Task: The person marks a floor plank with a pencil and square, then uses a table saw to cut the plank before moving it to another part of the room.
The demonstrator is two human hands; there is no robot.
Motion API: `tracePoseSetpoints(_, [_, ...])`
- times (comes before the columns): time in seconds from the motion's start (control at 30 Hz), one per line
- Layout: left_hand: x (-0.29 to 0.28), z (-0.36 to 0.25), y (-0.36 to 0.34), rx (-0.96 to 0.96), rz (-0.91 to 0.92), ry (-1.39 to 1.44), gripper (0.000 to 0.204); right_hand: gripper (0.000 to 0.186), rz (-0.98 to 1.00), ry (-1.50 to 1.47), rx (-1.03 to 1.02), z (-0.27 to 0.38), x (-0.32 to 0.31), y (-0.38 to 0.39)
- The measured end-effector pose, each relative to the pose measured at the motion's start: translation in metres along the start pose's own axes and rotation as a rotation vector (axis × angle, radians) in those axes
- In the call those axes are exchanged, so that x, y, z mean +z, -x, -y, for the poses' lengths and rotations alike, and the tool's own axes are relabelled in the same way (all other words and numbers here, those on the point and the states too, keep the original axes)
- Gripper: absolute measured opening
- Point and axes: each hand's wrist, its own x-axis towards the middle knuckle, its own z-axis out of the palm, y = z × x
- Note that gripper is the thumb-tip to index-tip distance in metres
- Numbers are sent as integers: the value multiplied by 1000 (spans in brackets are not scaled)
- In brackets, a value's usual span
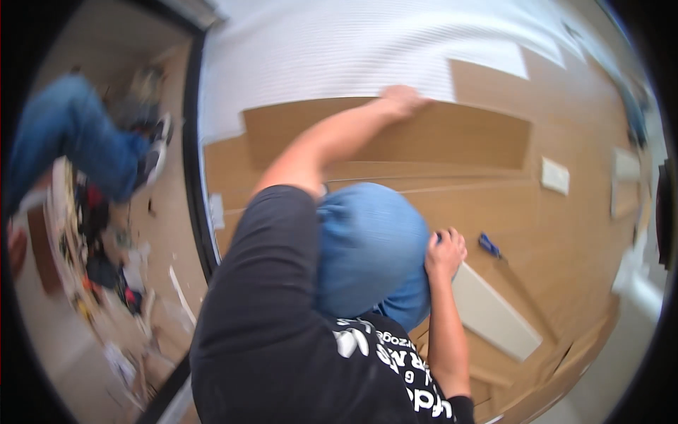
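My left hand (404, 101) reaches across to the far edge of a long brown plank (452, 138), where the plank meets white ribbed underlay sheeting (332, 49). Motion blurs its fingers, so their grip is unclear. Beside my bent knee, my right hand (446, 253) is closed, its fingers curled around something small and dark blue that is mostly hidden. Just right of that hand lies a blue-handled tool (489, 245) on the brown floor. A pale board (498, 314) extends away from below my right hand toward the lower right.
A white block (554, 175) rests on the brown floor to the right. At left, a black frame (194, 155) borders another area with scattered tools and scraps (113, 275). Another person's jeans-clad leg (92, 134) and dark shoe (157, 152) are there.
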Motion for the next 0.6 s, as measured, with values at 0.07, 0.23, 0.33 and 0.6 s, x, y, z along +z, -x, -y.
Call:
tracePoseSetpoints(0.07, [8,-28,-12,70,-65,33,67,30,-16,-51,-59,-13,4,1])
tracePoseSetpoints(0.23, [39,-69,-35,21,-40,151,60,37,12,-82,-146,-90,49,8])
tracePoseSetpoints(0.33, [54,-42,-36,-60,-29,227,48,36,-43,-194,-142,-87,54,5])
tracePoseSetpoints(0.6, [28,23,56,182,-245,147,37,28,-15,-100,-51,-40,15,-2])
